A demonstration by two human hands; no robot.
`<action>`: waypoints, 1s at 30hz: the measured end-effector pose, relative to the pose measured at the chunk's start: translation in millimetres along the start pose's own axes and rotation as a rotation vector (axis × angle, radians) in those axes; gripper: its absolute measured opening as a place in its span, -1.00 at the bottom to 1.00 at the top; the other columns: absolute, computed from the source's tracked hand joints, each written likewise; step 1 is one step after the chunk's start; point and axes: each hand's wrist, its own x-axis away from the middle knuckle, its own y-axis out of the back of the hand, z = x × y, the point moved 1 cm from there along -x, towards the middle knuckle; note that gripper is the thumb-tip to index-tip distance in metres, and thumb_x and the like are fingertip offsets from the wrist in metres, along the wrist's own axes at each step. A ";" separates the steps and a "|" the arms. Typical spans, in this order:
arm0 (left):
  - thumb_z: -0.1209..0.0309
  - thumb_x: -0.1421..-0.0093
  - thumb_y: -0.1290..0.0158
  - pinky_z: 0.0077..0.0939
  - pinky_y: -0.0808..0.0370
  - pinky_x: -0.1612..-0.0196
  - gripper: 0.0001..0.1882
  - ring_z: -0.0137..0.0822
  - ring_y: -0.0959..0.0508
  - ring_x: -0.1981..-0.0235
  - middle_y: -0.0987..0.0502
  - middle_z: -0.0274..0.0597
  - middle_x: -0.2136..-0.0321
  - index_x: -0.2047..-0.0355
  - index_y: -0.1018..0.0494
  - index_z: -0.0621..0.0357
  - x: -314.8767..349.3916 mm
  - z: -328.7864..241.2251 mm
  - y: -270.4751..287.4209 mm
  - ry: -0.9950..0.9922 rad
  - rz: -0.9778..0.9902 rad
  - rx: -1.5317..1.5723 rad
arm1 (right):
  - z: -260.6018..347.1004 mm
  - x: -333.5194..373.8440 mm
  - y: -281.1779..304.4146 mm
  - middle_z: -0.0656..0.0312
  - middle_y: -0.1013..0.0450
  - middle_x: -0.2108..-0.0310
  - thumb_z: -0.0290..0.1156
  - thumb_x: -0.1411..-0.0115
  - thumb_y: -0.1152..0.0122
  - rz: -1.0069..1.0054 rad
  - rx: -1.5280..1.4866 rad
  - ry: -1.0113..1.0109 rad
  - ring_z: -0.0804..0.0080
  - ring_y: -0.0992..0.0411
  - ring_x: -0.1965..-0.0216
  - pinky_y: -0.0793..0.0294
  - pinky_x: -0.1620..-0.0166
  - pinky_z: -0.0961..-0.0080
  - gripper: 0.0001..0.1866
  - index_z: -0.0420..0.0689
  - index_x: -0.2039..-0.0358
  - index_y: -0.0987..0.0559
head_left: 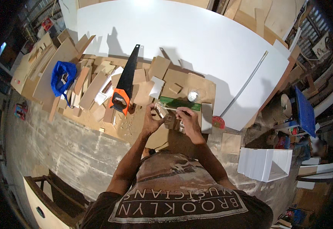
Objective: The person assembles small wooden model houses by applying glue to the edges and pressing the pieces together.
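Looking down from head height, both hands are seen raised together over a littered floor. The left hand is closed, its fingers curled around a small pale wooden piece held at the fingertips. The right hand is also closed, pinching a thin stick-like item whose tip meets the wooden piece; its exact kind cannot be made out. Beneath the hands a small brown block assembly is partly hidden by the fingers, and whether it is touched cannot be told.

Just beyond the hands a green strip lies on a brown board, with a small clear round container near its far end. A handsaw with a black blade and an orange handle rests on a heap of wooden offcuts to the left. A blue bag lies further left. A large white panel fills the upper field, with a thin pale rod lying across its right part. A round red object is seen at the panel's near edge, and a white box frame stands to the right. The outer rim is dark and bent by the lens, so detail there is lost.
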 end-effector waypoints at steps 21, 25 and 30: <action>0.30 0.13 -0.46 -0.19 -0.53 0.10 -0.19 -0.09 -0.49 -0.01 -0.45 -0.02 0.05 -0.08 -0.26 0.16 25.8 49.6 19.8 0.110 -0.068 -0.061 | -49.5 5.7 -7.5 0.15 -0.59 0.38 -0.51 -0.27 -0.24 0.062 0.503 0.156 0.54 -0.55 0.38 -0.57 0.31 0.58 -0.80 -0.39 0.18 -0.63; 0.33 0.12 -0.45 -0.21 -0.54 0.13 -0.25 -0.13 -0.50 0.03 -0.45 -0.05 0.09 -0.04 -0.27 0.14 21.7 69.1 33.5 0.052 -0.067 -0.073 | -41.0 3.4 -27.1 0.14 -0.59 0.37 -0.52 -0.27 -0.25 0.063 0.559 0.123 0.51 -0.57 0.38 -0.61 0.27 0.54 -0.82 -0.37 0.18 -0.64; 0.37 0.11 -0.43 -0.24 -0.54 0.14 -0.29 -0.17 -0.51 0.06 -0.46 -0.10 0.14 -0.01 -0.29 0.11 8.3 53.2 31.9 0.019 -0.089 -0.072 | -43.6 2.6 -18.9 0.16 -0.61 0.40 -0.50 -0.24 -0.27 0.029 0.483 0.156 0.50 -0.59 0.39 -0.60 0.31 0.55 -0.83 -0.32 0.21 -0.67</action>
